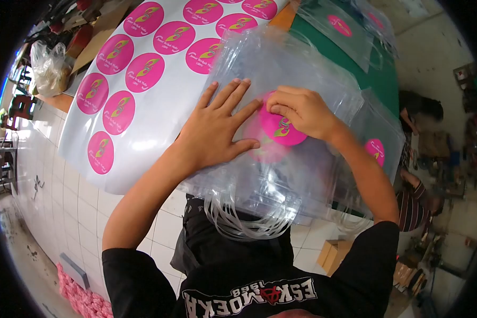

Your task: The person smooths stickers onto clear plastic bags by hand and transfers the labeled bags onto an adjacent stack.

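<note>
A stack of clear plastic bags (pixel 302 69) with looped handles (pixel 249 220) lies in front of me. My left hand (pixel 212 124) rests flat on it, fingers spread, the index fingertip at the edge of a round pink sticker (pixel 291 137). My right hand (pixel 305 111) pinches the upper part of that sticker, its fingers curled over it. The sticker is on or just above the top bag; I cannot tell how much of it touches. Left of the stack is a white sheet (pixel 148 122) bearing several round pink stickers (pixel 144 72).
Bags with pink stickers lie on the green surface (pixel 323 47) at the back right and at the right (pixel 374 151). A knotted plastic bag (pixel 50 69) stands at the far left. Other people (pixel 413 204) are at the right. A cardboard box (pixel 334 254) is on the tiled floor.
</note>
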The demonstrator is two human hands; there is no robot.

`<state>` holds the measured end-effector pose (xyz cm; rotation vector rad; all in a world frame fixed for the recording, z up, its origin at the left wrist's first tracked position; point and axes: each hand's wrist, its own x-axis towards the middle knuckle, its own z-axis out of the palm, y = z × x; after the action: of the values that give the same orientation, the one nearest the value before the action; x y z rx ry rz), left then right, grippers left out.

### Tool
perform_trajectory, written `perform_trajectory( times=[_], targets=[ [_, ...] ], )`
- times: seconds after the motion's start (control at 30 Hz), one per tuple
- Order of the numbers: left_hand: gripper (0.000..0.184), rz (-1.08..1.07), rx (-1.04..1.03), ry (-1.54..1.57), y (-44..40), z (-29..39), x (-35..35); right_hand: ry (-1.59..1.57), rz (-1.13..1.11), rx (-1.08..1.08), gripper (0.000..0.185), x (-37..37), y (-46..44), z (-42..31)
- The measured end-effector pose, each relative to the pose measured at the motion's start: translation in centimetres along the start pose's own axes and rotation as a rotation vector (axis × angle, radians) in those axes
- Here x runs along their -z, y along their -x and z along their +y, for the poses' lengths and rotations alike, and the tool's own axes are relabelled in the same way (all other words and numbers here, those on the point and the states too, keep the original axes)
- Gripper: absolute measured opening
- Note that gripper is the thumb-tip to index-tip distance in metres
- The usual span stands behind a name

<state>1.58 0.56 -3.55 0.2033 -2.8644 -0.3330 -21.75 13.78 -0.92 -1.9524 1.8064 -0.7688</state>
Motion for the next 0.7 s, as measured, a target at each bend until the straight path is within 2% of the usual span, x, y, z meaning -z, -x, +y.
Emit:
perform_trajectory(
  times=[0.2, 0.33, 0.4, 0.53, 0.6, 0.7],
  targets=[
    [0.083, 0.006, -0.005, 0.002, 0.0, 0.0, -0.1, 0.257, -0.093, 0.157, 0.009, 0.3, -0.1, -0.1],
    [0.083, -0.006, -0.003, -0.018, 0.0, 0.1, -0.1, 0.281, -0.035, 0.120, 0.008, -0.7, 0.2, -0.2],
    [0.083, -0.003, -0.003, -0.021, -0.1, 0.1, -0.1, 0.061, 0.042, -0.016, 0.008, -1.0, 0.0, 0.0],
    [0.083, 0.004, -0.004, -0.003, 0.0, -0.1, -0.1, 0.002, -0.021, -0.020, 0.008, -0.1, -0.3, 0.1],
    [0.083, 0.005, -0.007, -0.001, 0.1, -0.1, -0.2, 0.166, -0.041, 0.102, 0.008, -0.2, -0.2, 0.1],
    [0.083, 0.004, -0.008, -0.015, 0.0, 0.0, -0.2, 0.228, -0.003, 0.100, 0.008, -0.8, -0.1, -0.3]
  ],
)
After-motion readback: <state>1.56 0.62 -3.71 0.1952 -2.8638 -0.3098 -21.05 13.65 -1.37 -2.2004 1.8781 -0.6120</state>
